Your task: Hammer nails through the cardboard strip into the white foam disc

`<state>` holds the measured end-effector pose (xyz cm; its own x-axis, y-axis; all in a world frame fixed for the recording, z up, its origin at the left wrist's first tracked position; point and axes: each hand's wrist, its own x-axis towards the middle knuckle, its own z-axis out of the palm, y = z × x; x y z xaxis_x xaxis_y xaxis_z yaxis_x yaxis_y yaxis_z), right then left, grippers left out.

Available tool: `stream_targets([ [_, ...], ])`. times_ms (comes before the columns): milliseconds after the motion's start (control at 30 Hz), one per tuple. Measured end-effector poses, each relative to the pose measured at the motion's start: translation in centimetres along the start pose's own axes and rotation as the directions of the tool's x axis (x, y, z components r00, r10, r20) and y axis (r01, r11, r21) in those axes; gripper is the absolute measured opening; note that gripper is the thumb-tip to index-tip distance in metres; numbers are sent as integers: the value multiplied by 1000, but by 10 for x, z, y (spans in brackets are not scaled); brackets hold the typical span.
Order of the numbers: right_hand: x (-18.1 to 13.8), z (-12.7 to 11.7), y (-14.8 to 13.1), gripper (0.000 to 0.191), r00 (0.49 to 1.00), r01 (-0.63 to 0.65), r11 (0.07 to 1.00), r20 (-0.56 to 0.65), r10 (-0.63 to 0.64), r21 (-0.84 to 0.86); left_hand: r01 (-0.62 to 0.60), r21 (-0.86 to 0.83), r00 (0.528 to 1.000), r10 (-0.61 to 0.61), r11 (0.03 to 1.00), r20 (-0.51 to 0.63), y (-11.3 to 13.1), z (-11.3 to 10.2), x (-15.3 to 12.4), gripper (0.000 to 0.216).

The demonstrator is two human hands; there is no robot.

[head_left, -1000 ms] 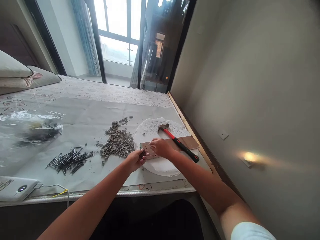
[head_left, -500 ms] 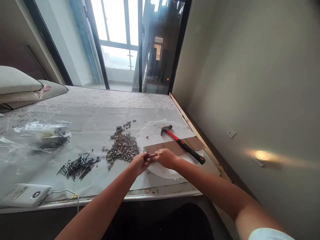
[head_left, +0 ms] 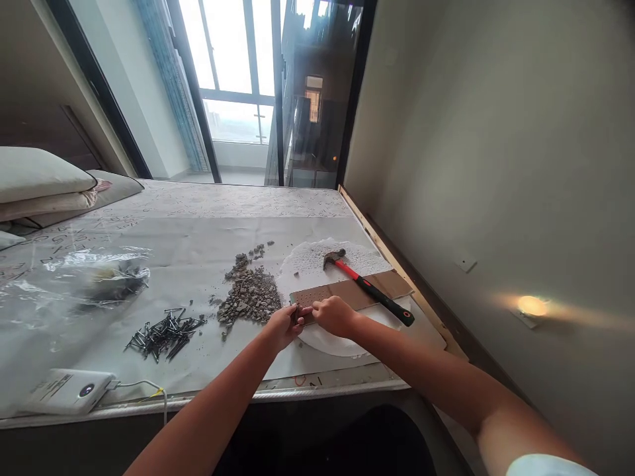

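My left hand (head_left: pixel 284 326) is closed around something small and dark at its fingertips, too small to name. Right beside it, my right hand (head_left: pixel 335 315) has its fingers pinched together; whatever they hold is hidden. Both hands meet over the near left end of a brown cardboard strip (head_left: pixel 391 283) dotted with small holes. Across that strip lies a claw hammer (head_left: pixel 373 291) with a red and black handle, its head on a white round foam sheet (head_left: pixel 310 258). A heap of grey stone-like chips (head_left: pixel 253 296) sits just left of my hands.
A pile of dark nails (head_left: pixel 166 334) lies left of the chips. Behind it is a clear plastic bag (head_left: pixel 106 281) with dark contents. A white power bank (head_left: pixel 69 391) with a cable rests at the near left edge. A wooden rail (head_left: pixel 370 228) and wall bound the right side.
The whole view has shifted slightly, so everything sits a little further right and lower. My hands keep nearly the same pose over the cardboard.
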<state>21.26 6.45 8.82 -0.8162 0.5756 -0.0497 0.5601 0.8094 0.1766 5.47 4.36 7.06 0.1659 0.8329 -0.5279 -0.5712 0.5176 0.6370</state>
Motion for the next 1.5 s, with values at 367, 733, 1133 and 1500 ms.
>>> stream_targets([
  [367,3,-15,12,17,979,-138,966,-115,166,217,15,4,999,-15,1000,-29,1,2,-1,18],
  [733,30,-36,7,13,966,-91,915,-190,178,392,0,-2,999,0,1000,-34,1,3,0,17],
  [1133,-10,0,16,22,996,-87,991,-17,89,101,-6,20,1000,6,1000,-22,0,1,5,16],
  [1500,-8,3,18,22,998,66,995,21,-65,-79,-47,84,999,47,995,10,4,5,9,14],
])
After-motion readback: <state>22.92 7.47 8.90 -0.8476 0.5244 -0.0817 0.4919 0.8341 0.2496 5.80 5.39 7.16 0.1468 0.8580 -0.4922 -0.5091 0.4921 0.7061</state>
